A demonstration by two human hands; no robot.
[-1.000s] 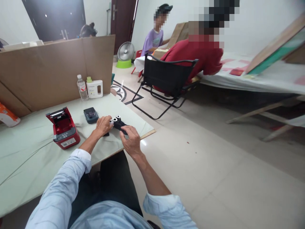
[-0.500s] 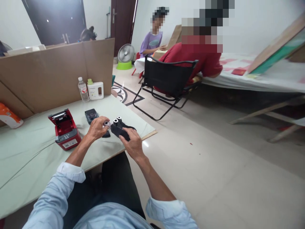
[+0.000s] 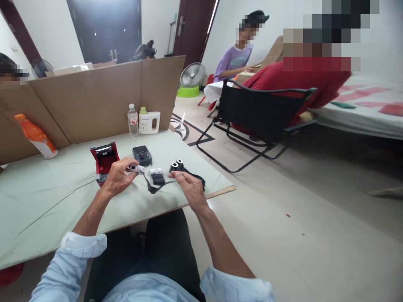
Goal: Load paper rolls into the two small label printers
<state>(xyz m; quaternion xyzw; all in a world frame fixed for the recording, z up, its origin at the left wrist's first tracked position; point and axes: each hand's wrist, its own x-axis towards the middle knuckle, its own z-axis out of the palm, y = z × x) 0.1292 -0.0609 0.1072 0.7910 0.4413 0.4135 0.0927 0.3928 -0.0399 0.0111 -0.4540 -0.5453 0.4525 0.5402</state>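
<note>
Pinches a small white roll (image 3: 134, 167) between thumb and fingers of the left hand (image 3: 119, 179), held above the near part of a pale green surface (image 3: 72, 201). Trails a dark strip (image 3: 153, 188) from the roll across toward the right hand (image 3: 190, 188), set well apart from the left, with fingers curled beside two dark, white-ended rolls (image 3: 174, 167); impossible to tell if clamped on the strip or merely touching. Has a small black-and-white item (image 3: 156, 176) lying on the surface between the hands, a dark boxy device (image 3: 142, 155) just beyond the roll, and a red machine (image 3: 108, 161) past the left hand, lid up and partly hidden. Faces a cardboard panel (image 3: 107, 92) along the far edge, with a clear bottle (image 3: 133, 121) beside a white jug (image 3: 149, 122) in front and an orange bottle (image 3: 37, 136) tilted at left. Wears light-blue sleeves (image 3: 83, 244), rolled. Shares the room with a person in red (image 3: 283, 77) on a black folding chair (image 3: 258, 113), a person in purple (image 3: 233, 61) farther back, and a fan (image 3: 192, 75).
</note>
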